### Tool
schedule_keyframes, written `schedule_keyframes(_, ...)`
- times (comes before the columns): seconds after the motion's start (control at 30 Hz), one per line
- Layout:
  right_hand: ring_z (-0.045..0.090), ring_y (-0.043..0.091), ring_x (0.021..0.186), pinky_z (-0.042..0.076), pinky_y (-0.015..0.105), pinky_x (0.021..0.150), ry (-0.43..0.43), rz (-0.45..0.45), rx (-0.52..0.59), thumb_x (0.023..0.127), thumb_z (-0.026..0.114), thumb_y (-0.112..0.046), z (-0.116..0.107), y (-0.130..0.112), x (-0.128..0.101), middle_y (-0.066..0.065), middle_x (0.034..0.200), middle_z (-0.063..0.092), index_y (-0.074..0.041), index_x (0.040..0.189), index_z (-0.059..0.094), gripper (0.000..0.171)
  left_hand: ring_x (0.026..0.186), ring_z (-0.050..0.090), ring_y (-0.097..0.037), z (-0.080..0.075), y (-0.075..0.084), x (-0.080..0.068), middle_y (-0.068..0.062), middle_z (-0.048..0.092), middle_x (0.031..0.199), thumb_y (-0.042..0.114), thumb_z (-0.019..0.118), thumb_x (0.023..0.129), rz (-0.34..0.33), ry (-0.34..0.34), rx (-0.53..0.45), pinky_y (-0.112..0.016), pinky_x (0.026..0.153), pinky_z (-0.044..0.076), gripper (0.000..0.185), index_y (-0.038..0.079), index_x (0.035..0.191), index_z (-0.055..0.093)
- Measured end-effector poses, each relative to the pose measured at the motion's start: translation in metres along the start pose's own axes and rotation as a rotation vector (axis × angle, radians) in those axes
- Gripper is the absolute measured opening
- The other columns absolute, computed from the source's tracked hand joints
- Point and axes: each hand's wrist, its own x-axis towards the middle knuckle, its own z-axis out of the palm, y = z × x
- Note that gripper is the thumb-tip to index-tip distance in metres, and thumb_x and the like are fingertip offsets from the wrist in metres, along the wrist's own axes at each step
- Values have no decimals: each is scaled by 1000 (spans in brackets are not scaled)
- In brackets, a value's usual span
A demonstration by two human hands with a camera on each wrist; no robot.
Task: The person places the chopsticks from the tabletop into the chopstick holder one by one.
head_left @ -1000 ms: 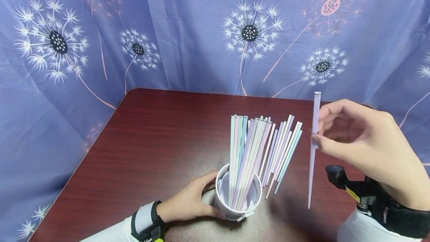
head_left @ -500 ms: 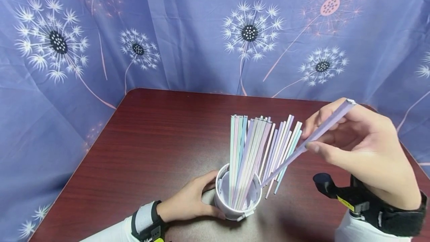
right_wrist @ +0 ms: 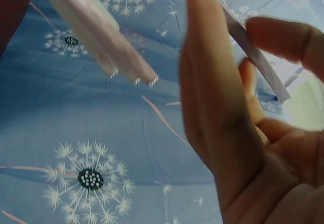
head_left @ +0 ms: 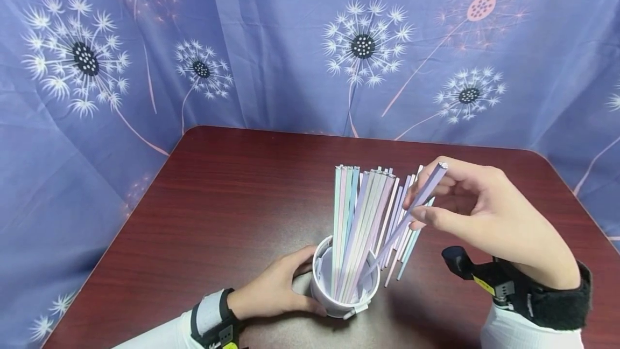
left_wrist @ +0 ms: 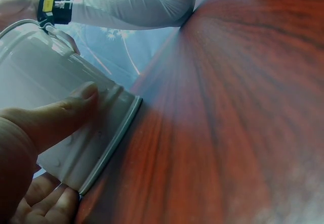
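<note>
Stick (head_left: 407, 218) pinched in right hand (head_left: 489, 220), tip in cup (head_left: 323, 299).

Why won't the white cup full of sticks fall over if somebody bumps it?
It probably could tip: the white cup is short, and the pastel sticks rise far above its rim, leaning right. That may be why the left hand holds its side. The cup looks like thin plastic, so likely light. The lilac stick pinched by the right hand stays straight, so seems stiff.
</note>
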Motion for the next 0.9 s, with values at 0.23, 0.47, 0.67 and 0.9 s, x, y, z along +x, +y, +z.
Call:
schedule_keyframes(0.23,67,23,75,58,33,67,8,100,-113,86,67,8,-3,0,0,7,89,67,-8,102,58,25,116,55,-5,0,1,1,17,56,130,51,86,64,-7,-1,-2,-31,101,44,89,37,140,43)
schedule_keyframes(0.47,67,23,74,58,35,67,8,122,-89,89,65,5,-4,0,1,7,88,67,-8,103,59,20,116,55,-6,0,0,0,16,56,130,50,85,66,17,-1,-10,-30,101,45,87,35,141,43)
schedule_keyframes(0.67,68,25,74,59,34,66,64,156,-112,91,65,-3,-11,11,5,13,91,69,-8,103,61,13,115,55,-6,0,0,1,17,56,130,51,85,66,8,-2,-19,-30,100,45,87,36,140,43)
schedule_keyframes(0.9,70,19,71,53,21,71,219,379,-325,93,66,-32,-31,53,19,4,86,73,-15,104,65,21,115,55,-6,0,-1,2,16,57,129,50,85,67,16,-5,-34,-30,100,45,85,35,140,44)
